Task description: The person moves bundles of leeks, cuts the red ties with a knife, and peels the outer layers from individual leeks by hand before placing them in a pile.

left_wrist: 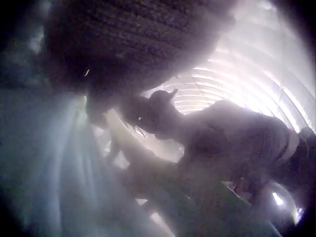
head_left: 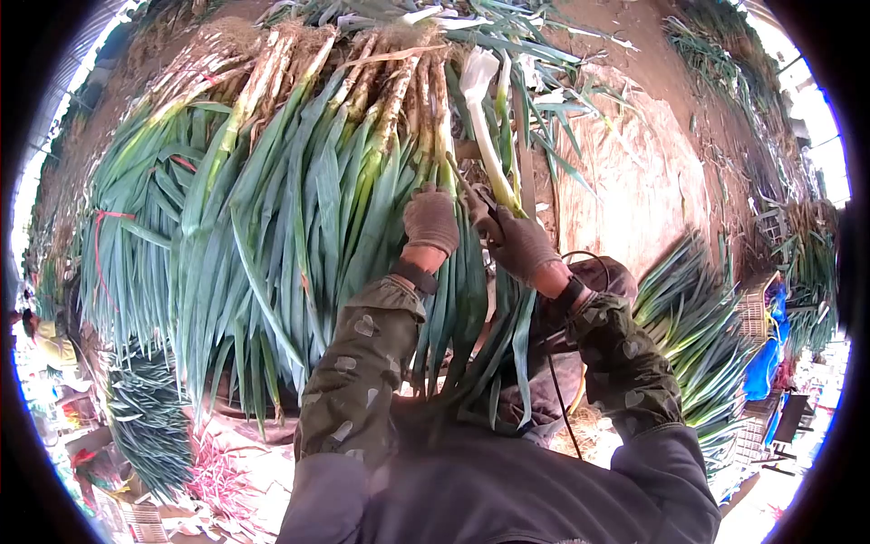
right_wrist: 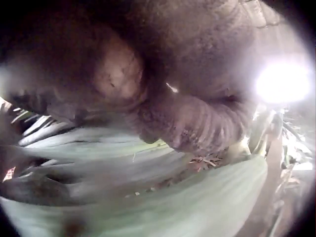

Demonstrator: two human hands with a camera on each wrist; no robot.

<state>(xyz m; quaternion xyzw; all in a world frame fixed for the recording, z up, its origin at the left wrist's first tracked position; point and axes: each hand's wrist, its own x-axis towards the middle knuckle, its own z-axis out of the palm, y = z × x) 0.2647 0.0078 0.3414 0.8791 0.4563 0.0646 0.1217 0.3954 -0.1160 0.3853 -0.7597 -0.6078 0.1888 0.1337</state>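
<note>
In the head view my gloved left hand (head_left: 431,220) grips a leek (head_left: 443,122) among the row of leeks, its root end pointing away. Close beside it, my gloved right hand (head_left: 523,245) holds a knife (head_left: 475,196) with a dark handle, the thin blade slanting towards the left hand. A leek with a clean white stem (head_left: 487,127) lies just beyond the right hand, its green part running under the fingers. The left wrist view is dim and hazy, with the left glove (left_wrist: 133,44) across its top. Curled glove fingers (right_wrist: 197,121) appear above broad leaves in the right wrist view.
A thick heap of untrimmed leeks (head_left: 299,190) with brown roots spreads to the left. Another pile (head_left: 693,335) lies at the right, beside a pale sheet (head_left: 625,172) on the soil. A dark cord (head_left: 564,408) hangs by the right sleeve. Crates (head_left: 754,313) stand farther right.
</note>
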